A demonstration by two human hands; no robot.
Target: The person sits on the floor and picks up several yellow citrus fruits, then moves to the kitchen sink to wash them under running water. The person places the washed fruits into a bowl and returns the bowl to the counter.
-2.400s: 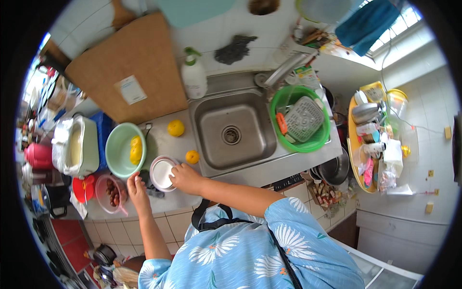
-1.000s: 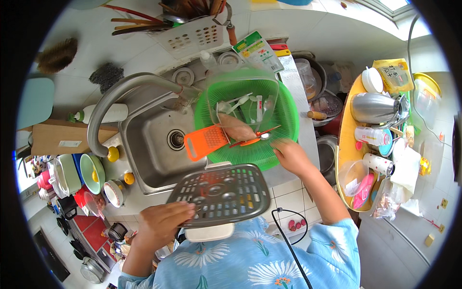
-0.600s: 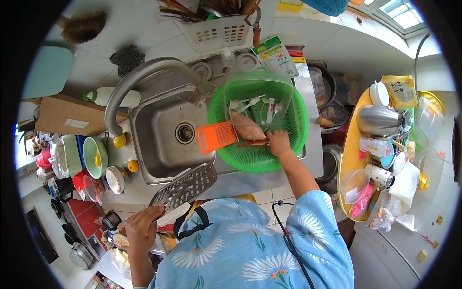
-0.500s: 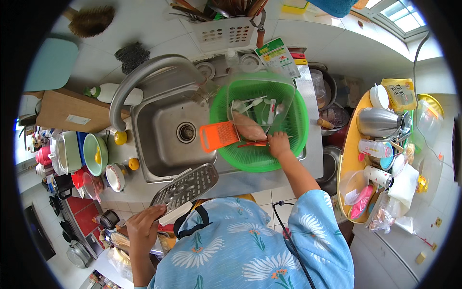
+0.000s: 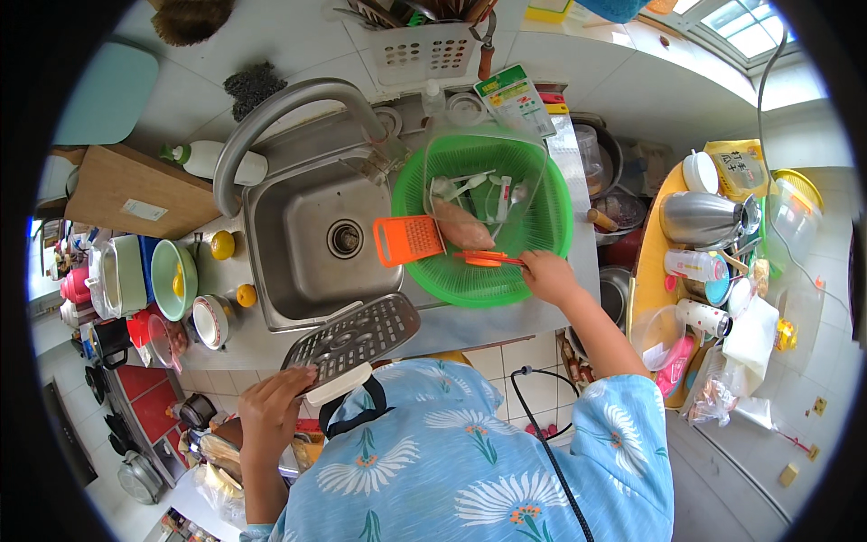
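My left hand is closed on one end of a flat metal grater with rows of holes and a pale edge, tilted in front of the sink. At the right side of a green plastic basket, my right hand grips the end of a thin red and orange utensil; its exact kind does not show. Over the basket's left rim leans an orange grater. Inside lie a pale brownish root-like piece, several white plastic spoons and a clear plastic container.
Left of the basket is a steel sink under a curved faucet. Two yellow fruits, a green bowl and a white bowl stand on the left counter. A yellow shelf at right carries a steel thermos and bottles.
My right hand has drawn back toward the basket's right rim, bringing the red and orange utensil with it. The grater in my left hand has shifted slightly up and right.
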